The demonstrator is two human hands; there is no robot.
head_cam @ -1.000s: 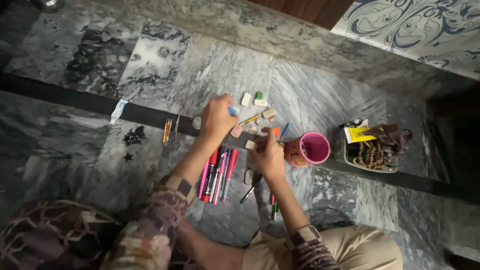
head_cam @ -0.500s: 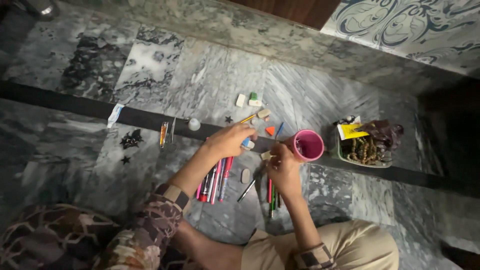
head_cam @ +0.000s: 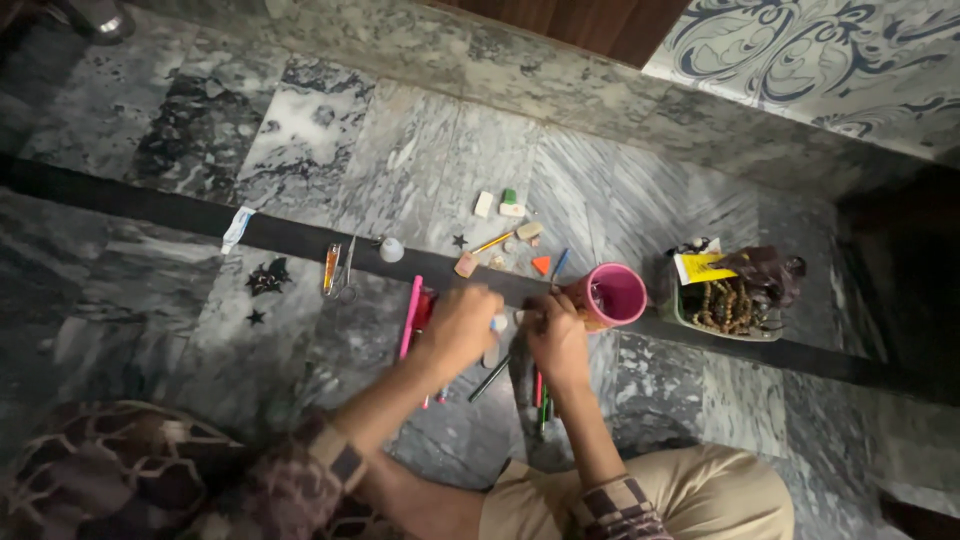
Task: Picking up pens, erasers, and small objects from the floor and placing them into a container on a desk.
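Both hands meet low over the grey marble floor (head_cam: 330, 150), just in front of the row of pens.

Left hand (head_cam: 458, 328): fingers curled, pinching a small pale eraser-like piece with a blue end (head_cam: 497, 323) at the fingertips. The piece pokes out toward the right hand, almost touching it.

Right hand (head_cam: 557, 340): fingers bunched at the tips around something small and pale (head_cam: 523, 317); what it is, and whether it is truly gripped, I cannot tell.

Key relation: the 2 hands face each other fingertip to fingertip, and the blue-ended piece sits in the narrow gap between them, nearer the left. The round pink plastic cup (head_cam: 612, 295) stands just beyond the right hand, up and to its right, mouth open; the right hand is clearly the nearer one to it.

Under the left hand: a bundle of red and pink pens (head_cam: 412, 312), long axes running away from the person. A dark pen (head_cam: 490, 378) lies slanted below the hands. Farther out: loose small erasers (head_cam: 484, 204), a yellow pencil (head_cam: 494, 241), an orange triangular piece (head_cam: 540, 264).
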